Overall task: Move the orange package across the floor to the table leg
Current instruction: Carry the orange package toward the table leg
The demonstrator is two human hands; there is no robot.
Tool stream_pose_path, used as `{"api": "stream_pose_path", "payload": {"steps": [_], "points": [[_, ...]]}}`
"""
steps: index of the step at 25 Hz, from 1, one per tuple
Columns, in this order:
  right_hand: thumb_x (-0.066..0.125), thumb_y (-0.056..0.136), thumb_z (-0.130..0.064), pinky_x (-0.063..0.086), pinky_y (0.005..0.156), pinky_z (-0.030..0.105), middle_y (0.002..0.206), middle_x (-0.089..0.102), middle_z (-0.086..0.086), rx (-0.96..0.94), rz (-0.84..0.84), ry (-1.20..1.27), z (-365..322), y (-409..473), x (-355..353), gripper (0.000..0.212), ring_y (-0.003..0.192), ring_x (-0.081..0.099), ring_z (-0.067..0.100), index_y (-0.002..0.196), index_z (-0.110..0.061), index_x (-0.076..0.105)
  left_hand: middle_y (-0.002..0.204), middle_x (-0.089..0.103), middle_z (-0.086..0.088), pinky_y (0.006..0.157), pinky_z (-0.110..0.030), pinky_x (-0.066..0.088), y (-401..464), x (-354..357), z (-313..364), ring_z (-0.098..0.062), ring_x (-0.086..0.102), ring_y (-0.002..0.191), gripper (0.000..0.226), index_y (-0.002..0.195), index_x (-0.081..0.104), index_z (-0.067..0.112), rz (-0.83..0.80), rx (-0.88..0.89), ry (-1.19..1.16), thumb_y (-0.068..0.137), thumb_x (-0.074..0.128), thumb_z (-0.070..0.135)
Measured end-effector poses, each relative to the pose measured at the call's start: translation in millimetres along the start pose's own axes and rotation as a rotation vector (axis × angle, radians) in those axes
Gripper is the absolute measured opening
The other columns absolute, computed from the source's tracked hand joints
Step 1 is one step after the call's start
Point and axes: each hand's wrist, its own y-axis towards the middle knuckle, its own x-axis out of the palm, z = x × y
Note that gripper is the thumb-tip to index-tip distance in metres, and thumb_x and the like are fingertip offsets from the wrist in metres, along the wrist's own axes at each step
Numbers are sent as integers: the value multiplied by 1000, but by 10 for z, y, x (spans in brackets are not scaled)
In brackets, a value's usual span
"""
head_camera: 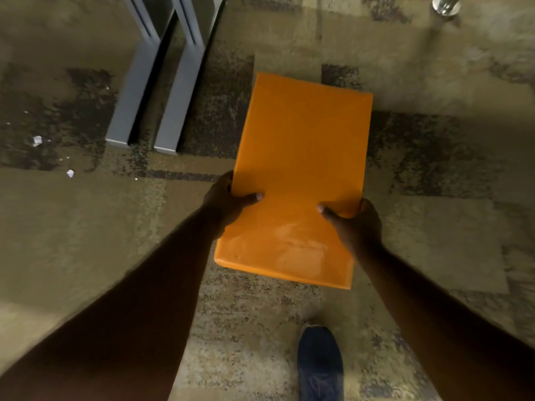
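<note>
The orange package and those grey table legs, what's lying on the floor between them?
In the head view, only bare patterned carpet separates the orange package from the nearer grey table leg. The paper scraps lie left of the legs.

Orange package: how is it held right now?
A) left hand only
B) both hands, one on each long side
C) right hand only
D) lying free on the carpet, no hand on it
B: the left hand and right hand each grip a long side of the orange package, thumbs on top.
</note>
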Motion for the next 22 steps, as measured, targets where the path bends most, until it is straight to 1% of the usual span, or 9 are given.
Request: {"api": "stream_pose_path", "payload": {"steps": [2, 5, 8, 12, 14, 17, 19, 22], "points": [[84, 63, -50, 51, 92, 46, 130, 61, 15, -20, 6, -14, 44, 56, 6, 84, 116, 59, 34, 129, -8, 54, 135, 61, -8, 95, -49, 52, 43, 63, -62, -31, 60, 118, 81, 143, 46, 23, -10, -9, 3, 73, 82, 39], [84, 64, -49, 51, 92, 47, 130, 61, 14, -28, -6, -21, 100, 82, 63, 83, 116, 60, 34, 130, -8, 54, 134, 61, -7, 93, -47, 51, 65, 96, -185, -30, 59, 117, 80, 142, 45, 22, 5, -35, -17, 73, 82, 39], [84, 64, -48, 52, 91, 48, 129, 62, 14, -25, -19, -17, 181, 55, 137, 82, 114, 60, 34, 129, -9, 54, 135, 61, -7, 94, -48, 51, 70, 98, -292, -31, 60, 118, 80, 142, 46, 23, -4, -48, -18, 73, 82, 41], [82, 65, -51, 53, 90, 46, 128, 62, 13, -57, -12, -30, 233, 64, 189, 83, 113, 60, 33, 131, -9, 53, 136, 60, -5, 97, -55, 50, 90, 91, -345, -31, 59, 118, 87, 142, 45, 27, -5, -46, -13, 67, 82, 51], [82, 65, -52, 52, 89, 42, 128, 63, 12, -76, -4, -28, 265, 68, 195, 82, 112, 61, 33, 130, -11, 54, 138, 59, -5, 98, -56, 50, 84, 97, -352, -31, 59, 119, 86, 143, 43, 28, 10, -31, 5, 70, 80, 51], [80, 70, -50, 49, 84, 35, 129, 62, 9, -136, -2, 12, 291, 27, 164, 78, 108, 61, 27, 133, -14, 51, 141, 55, -3, 99, -53, 49, 8, 136, -371, -30, 56, 121, 86, 146, 37, 31, 54, 3, 39, 73, 77, 53], [77, 73, -50, 50, 89, 37, 136, 58, 9, -156, 24, 61, 311, 22, 140, 84, 112, 59, 25, 142, -17, 42, 145, 51, -3, 99, -50, 48, -45, 168, -406, -29, 53, 124, 90, 147, 31, 30, 77, 35, 79, 73, 76, 54], [74, 73, -54, 51, 97, 48, 148, 48, 9, -93, 24, 103, 373, 32, 94, 94, 125, 55, 30, 150, -19, 31, 154, 41, -8, 103, -53, 45, -135, 178, -496, -33, 49, 132, 109, 154, 17, 27, 136, -35, 129, 69, 73, 64]]}}
